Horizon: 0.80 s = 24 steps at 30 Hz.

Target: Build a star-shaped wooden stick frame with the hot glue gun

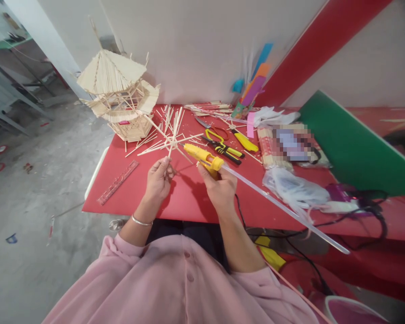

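Note:
My right hand (218,186) is wrapped round the grip of a yellow glue gun (202,156), whose nozzle points left at the hub of a star of thin wooden sticks (171,141). A long clear glue stick (283,208) juts from the gun's back toward the lower right. My left hand (158,180) pinches the lower end of the stick star and holds it up above the red table (189,198). A silver bangle sits on the left wrist.
A pagoda-like stick model (121,96) stands at the table's far left corner, loose sticks (148,137) beside it. A clear ruler (117,182) lies at the left edge. Yellow-handled scissors and cutters (224,146), a stick bundle (268,146), plastic bags (295,189) and cables lie right.

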Available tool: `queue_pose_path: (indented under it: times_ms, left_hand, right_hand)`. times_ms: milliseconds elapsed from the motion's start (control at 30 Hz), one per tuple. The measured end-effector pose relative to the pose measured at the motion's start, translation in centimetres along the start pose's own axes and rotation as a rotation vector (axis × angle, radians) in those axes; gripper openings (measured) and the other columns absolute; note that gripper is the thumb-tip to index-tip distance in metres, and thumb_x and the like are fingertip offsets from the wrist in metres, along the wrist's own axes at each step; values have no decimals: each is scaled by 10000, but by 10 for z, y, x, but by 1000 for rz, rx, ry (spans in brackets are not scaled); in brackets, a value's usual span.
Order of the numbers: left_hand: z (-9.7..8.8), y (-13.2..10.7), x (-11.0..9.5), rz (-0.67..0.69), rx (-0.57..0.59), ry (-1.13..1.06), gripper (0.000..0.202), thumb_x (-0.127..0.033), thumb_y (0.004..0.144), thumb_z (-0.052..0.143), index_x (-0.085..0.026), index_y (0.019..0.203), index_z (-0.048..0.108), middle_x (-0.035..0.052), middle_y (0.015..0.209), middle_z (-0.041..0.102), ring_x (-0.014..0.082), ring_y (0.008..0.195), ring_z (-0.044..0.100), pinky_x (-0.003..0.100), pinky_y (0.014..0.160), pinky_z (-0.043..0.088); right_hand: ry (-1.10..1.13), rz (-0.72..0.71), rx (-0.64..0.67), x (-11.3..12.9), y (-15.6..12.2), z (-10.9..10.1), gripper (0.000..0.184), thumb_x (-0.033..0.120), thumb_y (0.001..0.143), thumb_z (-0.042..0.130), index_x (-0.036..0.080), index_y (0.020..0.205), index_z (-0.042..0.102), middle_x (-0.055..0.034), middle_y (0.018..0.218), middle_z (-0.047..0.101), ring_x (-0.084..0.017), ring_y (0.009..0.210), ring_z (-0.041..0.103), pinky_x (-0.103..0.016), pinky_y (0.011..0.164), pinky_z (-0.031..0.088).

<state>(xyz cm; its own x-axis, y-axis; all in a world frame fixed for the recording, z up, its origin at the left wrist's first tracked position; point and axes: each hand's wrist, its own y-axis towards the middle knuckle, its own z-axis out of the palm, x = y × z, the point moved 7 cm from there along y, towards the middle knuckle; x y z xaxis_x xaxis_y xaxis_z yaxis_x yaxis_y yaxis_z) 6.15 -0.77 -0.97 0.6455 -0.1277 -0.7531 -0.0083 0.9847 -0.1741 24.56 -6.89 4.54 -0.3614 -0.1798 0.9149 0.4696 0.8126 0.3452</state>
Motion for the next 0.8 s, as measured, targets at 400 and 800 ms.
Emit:
queue_pose_path:
  times_ms: [400, 800]
  left_hand:
    - [-2, 2, 0, 21, 5, 40, 282, -388, 751, 858, -178, 752, 669, -74, 501, 509, 44, 440, 452, 203, 532, 432]
    - [-5, 1, -7, 146, 50, 147, 296, -405, 674, 899, -174, 752, 732, -49, 525, 567, 51, 479, 504, 180, 523, 420]
  right_hand:
    - [26, 16, 50, -4, -2, -2, 308, 505, 800, 741, 209, 885, 740, -44, 893, 683, -208, 833, 652, -371, 803, 551]
    - [15, 48, 57, 0, 5, -8, 360, 541, 789, 740, 216, 942, 771, -51, 943, 739, -219, 860, 677, -379, 838, 555]
